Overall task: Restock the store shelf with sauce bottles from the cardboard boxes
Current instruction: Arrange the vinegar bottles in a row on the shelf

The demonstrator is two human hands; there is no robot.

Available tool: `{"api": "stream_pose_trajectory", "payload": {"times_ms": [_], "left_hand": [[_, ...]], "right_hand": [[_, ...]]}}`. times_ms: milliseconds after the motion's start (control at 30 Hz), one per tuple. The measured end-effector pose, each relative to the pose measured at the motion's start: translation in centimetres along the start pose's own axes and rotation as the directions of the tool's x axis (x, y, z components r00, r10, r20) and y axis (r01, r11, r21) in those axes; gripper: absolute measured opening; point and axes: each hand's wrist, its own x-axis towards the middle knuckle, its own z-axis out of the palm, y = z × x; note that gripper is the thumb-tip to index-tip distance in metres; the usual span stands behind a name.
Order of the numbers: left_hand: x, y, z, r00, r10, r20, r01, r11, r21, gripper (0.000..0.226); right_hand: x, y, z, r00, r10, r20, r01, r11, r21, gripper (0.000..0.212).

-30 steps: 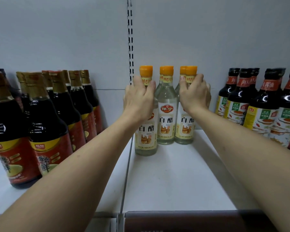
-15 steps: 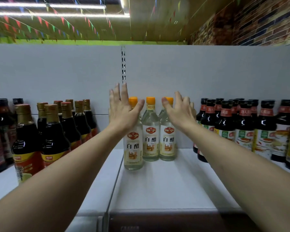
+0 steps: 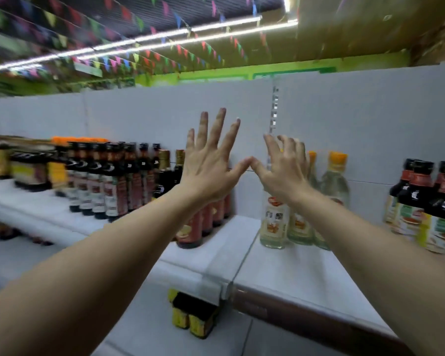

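Observation:
Several clear vinegar bottles (image 3: 274, 222) with orange caps stand together on the white shelf (image 3: 288, 268), against the back panel. My left hand (image 3: 210, 160) is raised with fingers spread, holding nothing, in front of the dark bottles. My right hand (image 3: 283, 168) hovers with relaxed, slightly bent fingers in front of the vinegar bottles' necks, off the glass. The two thumbs nearly meet. No cardboard box is in view.
Dark sauce bottles (image 3: 108, 186) fill the shelf to the left, and more dark bottles with green and red labels (image 3: 427, 201) stand at the right. A yellow-and-black package (image 3: 193, 317) sits on a lower level below the shelf edge. Bare shelf lies before the vinegar bottles.
Both hands let go of the vinegar bottles' necks and lifted away with fingers spread. The view swung left and upward, bringing more of the left shelf and the ceiling into sight.

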Motion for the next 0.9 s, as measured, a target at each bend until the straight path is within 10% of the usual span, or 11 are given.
{"api": "stream_pose_trajectory", "payload": {"times_ms": [467,900], "left_hand": [[-15.7,-27.7,-15.4,0.938,-0.345,0.028,0.308,0.870,0.386,0.088],[-32.2,-51.8,-25.2,0.692,-0.721,0.047,0.558,0.574,0.599,0.084]], "right_hand": [[-3.5,-31.6,10.3,0.916,-0.379,0.133,0.351,0.916,0.193,0.087],[-8.2,-60.9,23.2,0.716,-0.654,0.244,0.505,0.726,0.466,0.099]]}}
